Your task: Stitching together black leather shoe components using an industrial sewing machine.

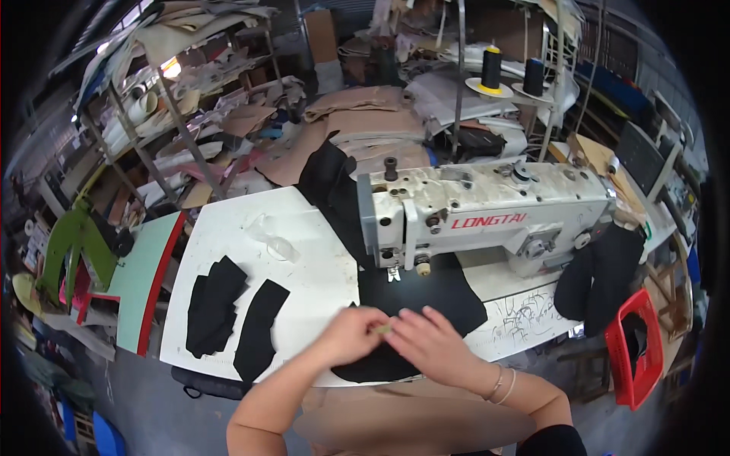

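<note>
Both my hands meet over a black fabric piece [464,300] that lies on the sewing table [319,262], in front of the needle. My left hand [351,334] is closed in a pinch at a small yellow-green thing [382,329], too small to name. Beside it my right hand [437,346] has its fingers stretched out and a little apart, their tips near that small thing; its thumb is hidden. The white sewing machine [487,209] stands just beyond, its presser foot [393,273] above the black fabric. More black fabric [331,182] runs behind the machine head.
Cut black pieces [215,304] and a curved black strip [261,327] lie on the table's left. Clear plastic [272,239] rests behind them. At right are a red basket [635,349] and hanging black fabric [597,281]. Thread cones [491,70] stand behind the machine.
</note>
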A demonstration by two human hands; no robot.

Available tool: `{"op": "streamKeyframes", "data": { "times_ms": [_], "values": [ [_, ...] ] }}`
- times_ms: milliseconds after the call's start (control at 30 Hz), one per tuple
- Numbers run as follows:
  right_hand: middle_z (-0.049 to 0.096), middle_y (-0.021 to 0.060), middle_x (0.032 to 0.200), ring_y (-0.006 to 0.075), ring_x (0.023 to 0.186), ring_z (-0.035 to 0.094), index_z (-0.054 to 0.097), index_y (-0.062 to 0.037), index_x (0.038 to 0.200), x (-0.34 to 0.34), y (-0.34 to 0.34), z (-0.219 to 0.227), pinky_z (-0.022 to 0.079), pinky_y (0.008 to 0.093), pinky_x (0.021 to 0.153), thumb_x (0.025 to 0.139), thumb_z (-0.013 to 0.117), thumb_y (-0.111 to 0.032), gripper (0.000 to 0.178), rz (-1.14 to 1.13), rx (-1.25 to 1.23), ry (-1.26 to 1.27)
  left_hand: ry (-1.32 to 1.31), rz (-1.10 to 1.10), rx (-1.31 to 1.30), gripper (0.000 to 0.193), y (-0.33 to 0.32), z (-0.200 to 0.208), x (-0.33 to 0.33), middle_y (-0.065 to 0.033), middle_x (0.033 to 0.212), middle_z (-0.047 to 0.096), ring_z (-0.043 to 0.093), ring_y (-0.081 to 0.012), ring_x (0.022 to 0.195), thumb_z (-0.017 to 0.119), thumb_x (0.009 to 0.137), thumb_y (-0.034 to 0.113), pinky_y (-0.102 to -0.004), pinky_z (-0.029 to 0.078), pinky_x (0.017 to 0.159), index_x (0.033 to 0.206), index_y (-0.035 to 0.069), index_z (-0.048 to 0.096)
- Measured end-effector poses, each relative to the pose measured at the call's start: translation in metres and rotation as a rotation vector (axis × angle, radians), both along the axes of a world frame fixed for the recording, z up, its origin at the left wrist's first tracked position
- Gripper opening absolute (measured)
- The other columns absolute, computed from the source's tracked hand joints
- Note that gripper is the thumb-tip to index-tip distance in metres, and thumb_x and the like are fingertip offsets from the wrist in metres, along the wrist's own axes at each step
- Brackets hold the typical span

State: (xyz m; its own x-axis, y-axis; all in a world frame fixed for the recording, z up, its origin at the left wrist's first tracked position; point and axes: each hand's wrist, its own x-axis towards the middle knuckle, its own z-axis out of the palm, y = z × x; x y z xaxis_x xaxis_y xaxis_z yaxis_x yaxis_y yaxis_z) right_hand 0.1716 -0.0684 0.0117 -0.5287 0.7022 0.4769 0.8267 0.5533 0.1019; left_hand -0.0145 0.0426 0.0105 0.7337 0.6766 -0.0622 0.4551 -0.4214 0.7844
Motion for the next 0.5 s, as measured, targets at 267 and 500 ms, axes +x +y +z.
{"op": "streamKeyframes", "data": {
  "times_ms": [267,500],
  "values": [
    [0.053,0.0109,0.083,0.0278,0.077,0.054,0.051,0.0002,0.117,0.073,0.023,-0.027,0.044,0.0399,0.067,0.078,0.059,-0.012,0.042,-0.25,-0.272,0.198,-0.298,0.346,-0.293,0.069,0.08,-0.018,-0.004,-0.015,0.117,0.058,0.061,-0.0175,0.098,0.069,0.082,0.025,-0.0281,0.049,0.084,0.136,-0.001,0.034],
    [0.059,0.0121,0.107,0.0322,0.098,0.056,0.057,-0.007,0.114,0.101,0.111,-0.055,0.047,0.0412,0.08,0.083,0.054,-0.014,0.032,-0.301,-0.07,0.262,-1.106,0.214,-0.731,0.055,0.223,-0.102,0.045,-0.0082,0.127,0.052,0.049,-0.0192,0.115,0.062,0.086,0.024,-0.0349,0.04,0.097,0.133,0.005,0.041]
  ]
}}
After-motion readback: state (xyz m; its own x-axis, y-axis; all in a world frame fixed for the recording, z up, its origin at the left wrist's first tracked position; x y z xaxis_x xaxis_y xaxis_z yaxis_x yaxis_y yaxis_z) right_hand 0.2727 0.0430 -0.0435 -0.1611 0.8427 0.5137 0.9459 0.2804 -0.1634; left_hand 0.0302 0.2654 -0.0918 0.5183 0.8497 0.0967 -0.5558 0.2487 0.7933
